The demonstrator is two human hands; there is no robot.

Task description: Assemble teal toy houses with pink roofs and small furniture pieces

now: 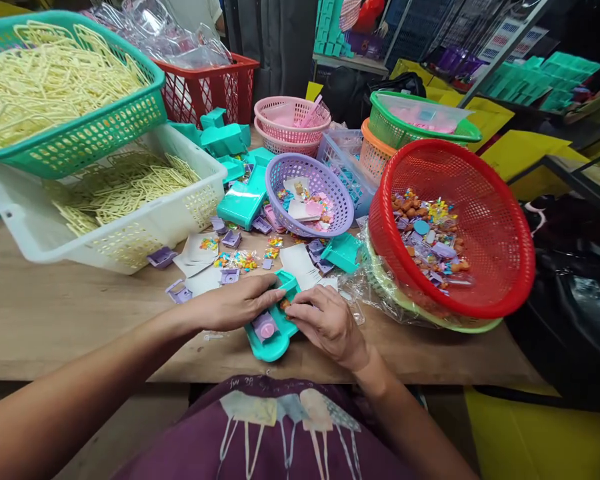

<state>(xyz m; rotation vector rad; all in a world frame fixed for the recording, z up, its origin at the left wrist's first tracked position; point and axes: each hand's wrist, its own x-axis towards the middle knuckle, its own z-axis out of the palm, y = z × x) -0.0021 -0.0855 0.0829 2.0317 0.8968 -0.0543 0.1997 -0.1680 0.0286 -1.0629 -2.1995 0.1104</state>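
A teal plastic tray (273,347) lies at the table's front, close to my body. My left hand (245,300) holds it from the left, fingers over its upper part and thumb reaching across. In its lower part sits a purple plastic piece (266,327) with a round pink part on top. My right hand (327,323) pinches a small orange-brown piece (284,304) at the tray's right side; the fingers partly cover it. Just beyond are white cards (295,265), small bags of colourful bits (237,260) and loose purple pieces (179,291).
A red basket (505,220) of mixed small parts leans at the right. Behind the tray stands a purple basket (347,217). More teal trays (243,203) are piled near a white bin (130,243) of pale yellow frames. A teal basket (95,137) rests on that bin.
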